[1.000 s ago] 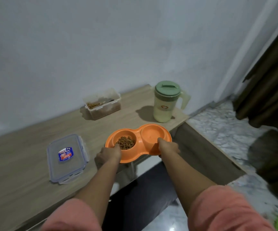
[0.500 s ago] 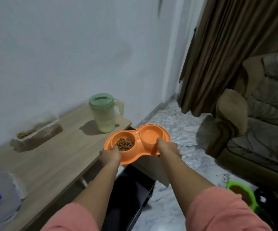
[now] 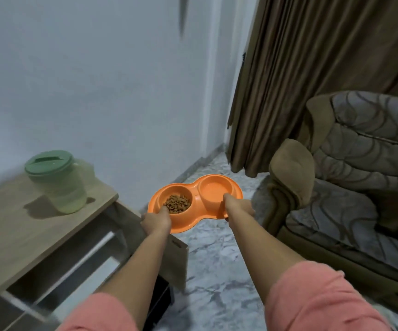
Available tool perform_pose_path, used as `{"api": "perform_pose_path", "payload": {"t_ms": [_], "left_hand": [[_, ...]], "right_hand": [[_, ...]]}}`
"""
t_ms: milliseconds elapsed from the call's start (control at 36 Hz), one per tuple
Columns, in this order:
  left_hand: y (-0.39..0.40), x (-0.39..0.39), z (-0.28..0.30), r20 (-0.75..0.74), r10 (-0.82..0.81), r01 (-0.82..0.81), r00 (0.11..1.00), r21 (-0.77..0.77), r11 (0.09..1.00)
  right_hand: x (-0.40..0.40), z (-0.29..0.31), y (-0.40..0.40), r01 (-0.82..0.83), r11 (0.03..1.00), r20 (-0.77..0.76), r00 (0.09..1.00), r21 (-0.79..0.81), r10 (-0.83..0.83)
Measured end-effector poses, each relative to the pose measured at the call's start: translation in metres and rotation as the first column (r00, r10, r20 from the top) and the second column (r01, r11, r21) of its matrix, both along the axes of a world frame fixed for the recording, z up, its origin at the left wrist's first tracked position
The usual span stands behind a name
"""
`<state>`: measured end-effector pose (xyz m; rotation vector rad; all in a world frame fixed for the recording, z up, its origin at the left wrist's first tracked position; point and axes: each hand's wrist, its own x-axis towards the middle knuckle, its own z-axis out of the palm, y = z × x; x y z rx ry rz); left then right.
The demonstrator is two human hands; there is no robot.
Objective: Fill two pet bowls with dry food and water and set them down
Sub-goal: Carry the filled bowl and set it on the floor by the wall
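Both hands are clamping the near rim of an orange double pet bowl (image 3: 194, 206), the left hand (image 3: 156, 220) by the kibble (image 3: 177, 203) well, the right hand (image 3: 238, 207) by the pale, watery-looking well. The bowl is hanging in the air above the marble floor (image 3: 217, 259), past the tabletop (image 3: 26, 225) edge. A green-lidded pitcher (image 3: 57, 182) is standing on the tabletop; a sofa (image 3: 348, 187) is sitting to the right. The bowl's long axis is running left to right, rising slightly rightward.

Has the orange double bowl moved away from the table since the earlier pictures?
Yes. The orange double bowl was over the table edge; now it is beyond its end, above the floor.
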<state>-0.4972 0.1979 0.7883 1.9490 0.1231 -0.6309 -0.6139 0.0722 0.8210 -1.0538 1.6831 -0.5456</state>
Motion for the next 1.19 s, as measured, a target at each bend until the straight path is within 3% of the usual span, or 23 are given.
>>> {"api": "perform_pose_path", "payload": {"t_ms": [222,722,1194], "left_hand": [[-0.052,-0.003,0.003,0.003,0.036,-0.036,0.999,0.018,0.999],[-0.133,0.094,0.005,-0.009,0.108,-0.108,0.994,-0.026,0.994],[-0.200,0.156,-0.039,-0.060,0.340,-0.343,0.938,-0.054,0.938]], "right_hand": [[-0.002,-0.001,-0.053,-0.028,0.999,0.005,1.000,0.023,0.028],[0.092,0.017,-0.138,-0.096,0.995,0.104,0.990,0.034,0.092],[0.193,-0.024,-0.231,-0.426,0.896,0.079,0.904,0.121,0.419]]}}
